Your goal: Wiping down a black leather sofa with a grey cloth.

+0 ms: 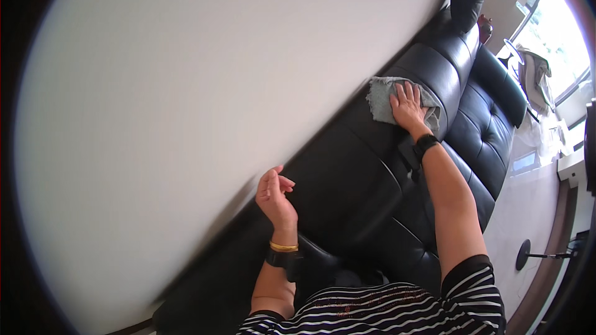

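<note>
My right hand [408,106] lies flat with spread fingers on a grey cloth [382,102] with a frayed edge. Under the cloth is the top of the backrest of a black leather sofa [344,163]. My left hand [276,195] is raised over the sofa's back edge near the wall, fingers loosely curled, with nothing seen in it. A gold bangle and a black band circle the left wrist; another black band is on the right wrist.
A pale wall [186,102] runs along the sofa's back. Tufted seat cushions [486,123] are on the right. Beyond them are a window [554,32], draped clothing [535,79] and a stand with a round black base [523,255] on the light floor.
</note>
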The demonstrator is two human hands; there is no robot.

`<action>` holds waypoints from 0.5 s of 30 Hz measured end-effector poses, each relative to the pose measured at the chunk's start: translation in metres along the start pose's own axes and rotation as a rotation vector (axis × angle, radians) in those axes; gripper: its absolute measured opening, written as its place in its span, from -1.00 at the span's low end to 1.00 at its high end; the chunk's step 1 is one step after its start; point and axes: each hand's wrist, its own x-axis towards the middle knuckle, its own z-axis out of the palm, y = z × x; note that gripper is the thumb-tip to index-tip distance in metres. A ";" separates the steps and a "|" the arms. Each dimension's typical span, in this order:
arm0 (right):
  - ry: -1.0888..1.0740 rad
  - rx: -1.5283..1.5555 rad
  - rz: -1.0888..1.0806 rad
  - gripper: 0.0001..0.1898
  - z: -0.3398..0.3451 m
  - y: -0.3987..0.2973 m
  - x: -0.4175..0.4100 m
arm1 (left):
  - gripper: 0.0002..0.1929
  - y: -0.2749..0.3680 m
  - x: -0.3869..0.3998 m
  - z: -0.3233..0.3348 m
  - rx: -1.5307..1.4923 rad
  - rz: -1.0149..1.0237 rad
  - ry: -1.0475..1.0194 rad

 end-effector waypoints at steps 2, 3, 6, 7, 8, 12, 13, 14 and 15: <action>0.027 -0.081 0.070 -0.54 0.007 -0.026 0.008 | -0.76 -0.007 0.005 -0.001 -0.016 -0.026 -0.014; -0.015 -0.148 -0.115 -0.55 0.013 -0.047 -0.003 | -0.76 -0.007 0.010 -0.004 -0.024 -0.041 -0.004; -0.084 -0.304 -0.627 -0.55 0.023 -0.126 -0.087 | -0.75 -0.011 0.013 -0.012 -0.048 -0.074 0.078; -0.046 -0.151 -0.714 -0.52 0.015 -0.145 -0.124 | -0.75 -0.012 0.011 -0.013 -0.056 -0.082 0.063; -0.067 -0.006 -0.786 -0.50 0.002 -0.160 -0.160 | -0.74 -0.013 0.013 -0.015 -0.052 -0.095 0.065; -0.196 0.279 -0.876 -0.42 -0.015 -0.152 -0.222 | -0.73 -0.002 0.008 -0.011 -0.034 -0.101 0.081; -0.201 0.305 -0.850 -0.44 -0.019 -0.136 -0.214 | -0.73 -0.006 0.009 -0.012 -0.047 -0.080 0.077; -0.155 0.208 -0.779 -0.45 -0.022 -0.119 -0.202 | -0.73 -0.009 0.010 -0.014 -0.045 -0.069 0.065; -0.091 0.148 -0.698 -0.48 -0.021 -0.094 -0.186 | -0.74 -0.013 0.009 -0.015 0.022 -0.061 0.014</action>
